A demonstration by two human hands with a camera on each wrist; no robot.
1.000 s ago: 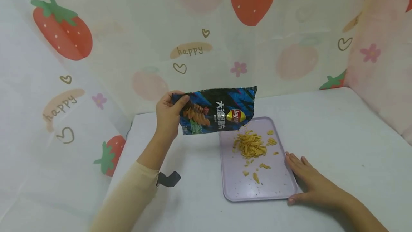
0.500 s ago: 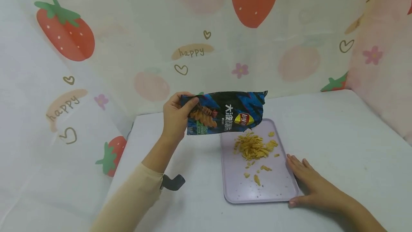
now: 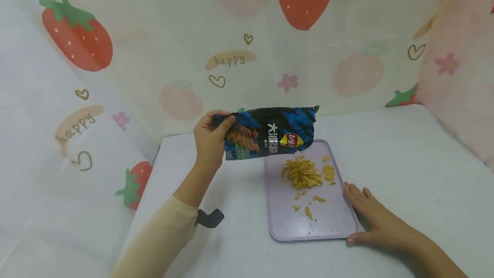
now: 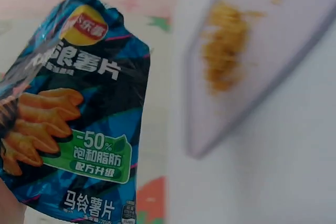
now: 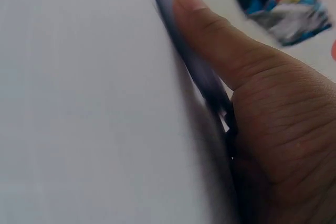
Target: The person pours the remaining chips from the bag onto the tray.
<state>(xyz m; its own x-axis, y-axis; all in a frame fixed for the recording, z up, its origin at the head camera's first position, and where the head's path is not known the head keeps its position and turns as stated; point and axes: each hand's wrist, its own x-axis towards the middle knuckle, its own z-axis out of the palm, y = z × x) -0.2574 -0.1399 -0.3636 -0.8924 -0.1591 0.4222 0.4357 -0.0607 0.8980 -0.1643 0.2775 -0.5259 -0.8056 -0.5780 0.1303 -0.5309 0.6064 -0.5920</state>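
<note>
My left hand (image 3: 210,140) pinches one end of a blue-and-black Lay's potato chip bag (image 3: 266,132), thumb on its printed front. The bag lies sideways in the air, its ragged far end over the back of a pale purple tray (image 3: 289,224). Beneath it, a pile of yellow broken chips (image 3: 302,175) sits on the tray, with loose pieces scattered around. At the tray's right edge rests my right hand (image 3: 378,222), fingers fairly straight and thumb at the near corner. The right wrist view shows that thumb (image 5: 210,35) against the tray's rim.
A white cloth covers the table (image 3: 417,162) under the tray. Behind it hangs a sheet (image 3: 324,50) printed with strawberries, hearts and flowers. A dark strap piece (image 3: 210,218) sticks out from the left sleeve.
The bag and my left hand have shifted a little to the right. More chip pieces lie at the right side of the pile. My right hand stays at the tray's edge.
</note>
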